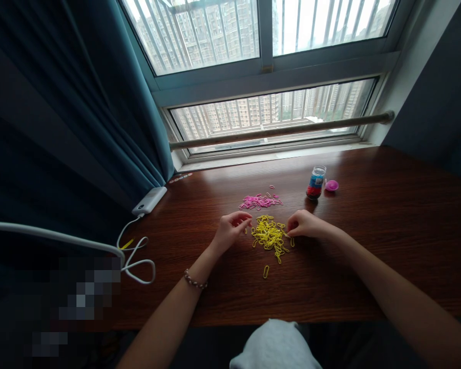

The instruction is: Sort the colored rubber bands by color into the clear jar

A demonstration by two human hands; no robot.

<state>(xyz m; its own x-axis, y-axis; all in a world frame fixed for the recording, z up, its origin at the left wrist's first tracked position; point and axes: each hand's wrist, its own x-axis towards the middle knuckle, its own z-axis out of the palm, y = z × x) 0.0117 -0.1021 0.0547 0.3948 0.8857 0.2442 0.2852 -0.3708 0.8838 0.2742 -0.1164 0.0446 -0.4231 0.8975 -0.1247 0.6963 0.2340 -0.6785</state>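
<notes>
A loose pile of yellow paper clips (269,234) lies on the brown wooden table between my hands. My left hand (232,229) is at the pile's left edge, thumb and fingers bent with a small gap between them, and I see nothing held. At the right edge, my right hand (306,224) has its fingers curled and pinched together low over the clips; what is between the fingertips is too small to make out. One single yellow paper clip (266,271) lies apart, nearer me. Behind the yellow pile is a smaller heap of pink paper clips (259,201).
An uncapped clear jar (315,183) with a blue and red label stands at the back right, beside a pink lid (332,185). At left are a white power strip (149,201) and a looped white cable (140,261). Blue curtain (111,102) and window rail (280,132) border the table (388,246).
</notes>
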